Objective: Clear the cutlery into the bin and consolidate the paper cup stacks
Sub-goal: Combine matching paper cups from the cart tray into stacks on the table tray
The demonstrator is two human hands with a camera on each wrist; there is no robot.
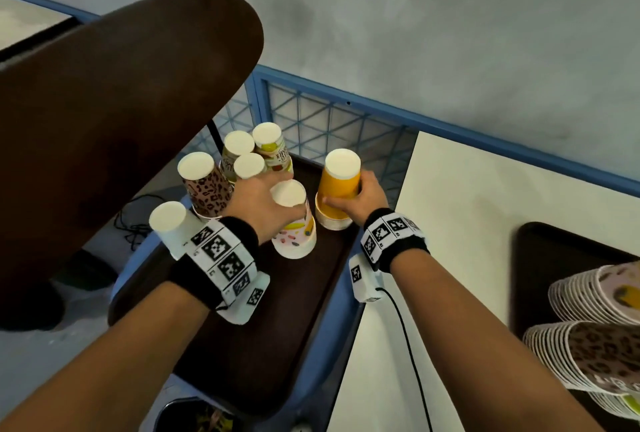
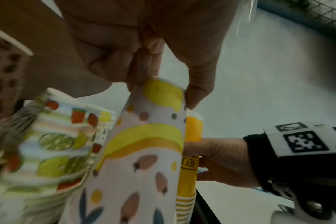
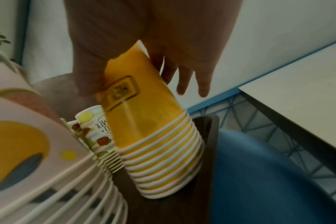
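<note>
Several upside-down paper cup stacks stand on a dark brown tray (image 1: 277,310). My left hand (image 1: 263,203) holds the top of the pastel spotted stack (image 1: 294,224), with its fingertips (image 2: 194,97) pinching the upper end of that stack (image 2: 144,151). My right hand (image 1: 363,196) grips the orange stack (image 1: 337,186) around its upper cup; in the right wrist view the thumb and fingers of this hand (image 3: 144,68) wrap the orange stack (image 3: 153,136), whose rims rest on the tray. The two held stacks stand side by side. No cutlery shows.
A leopard stack (image 1: 204,186), a white stack (image 1: 169,224) and fruit-print stacks (image 1: 273,147) crowd the tray's far left. A large brown rounded panel (image 1: 121,120) overhangs at left. A white table (image 1: 485,224) at right carries a second tray with lying cup stacks (image 1: 595,327). A bin (image 1: 197,417) sits below.
</note>
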